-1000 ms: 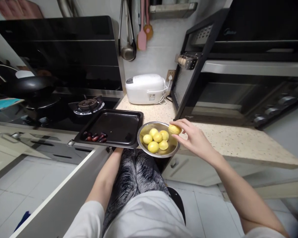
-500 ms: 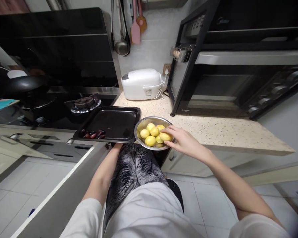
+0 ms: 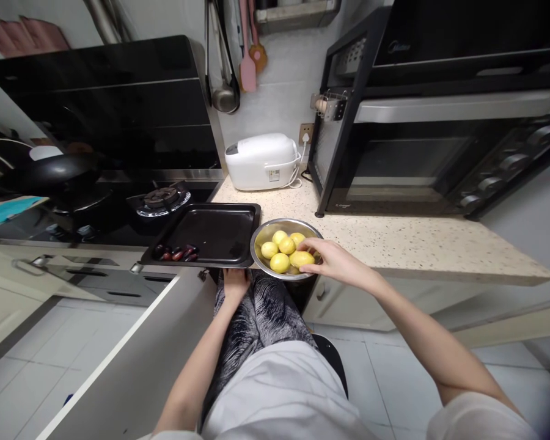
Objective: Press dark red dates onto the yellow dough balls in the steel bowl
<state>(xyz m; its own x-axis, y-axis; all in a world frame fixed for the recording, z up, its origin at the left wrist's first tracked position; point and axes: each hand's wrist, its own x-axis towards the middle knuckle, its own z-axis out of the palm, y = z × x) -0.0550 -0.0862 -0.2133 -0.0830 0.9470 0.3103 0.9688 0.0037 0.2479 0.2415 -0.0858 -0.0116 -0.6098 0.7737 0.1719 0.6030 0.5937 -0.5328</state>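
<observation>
Several yellow fruits (image 3: 280,263) lie in a metal bowl (image 3: 288,222) at the counter's front edge. My right hand (image 3: 332,261) reaches over the bowl's right side, its fingers closed round a yellow fruit (image 3: 302,259). Left of the bowl is a black baking tray (image 3: 215,226), with several dark red fruits (image 3: 177,253) in its front left corner. Just below the tray's front edge, my left hand (image 3: 235,284) is over my lap; its fingers are hidden under the tray.
A white appliance (image 3: 262,162) stands behind the bowl. A large oven (image 3: 407,159) is at the right. To the left are a gas burner (image 3: 160,197) and a black wok (image 3: 57,171). An open cabinet door (image 3: 142,354) stands left of my legs.
My left hand has moved right and shows more below the tray. My right hand has shifted slightly, and the yellow fruit under its fingers now lies lengthwise across the bowl. The view has shifted a little.
</observation>
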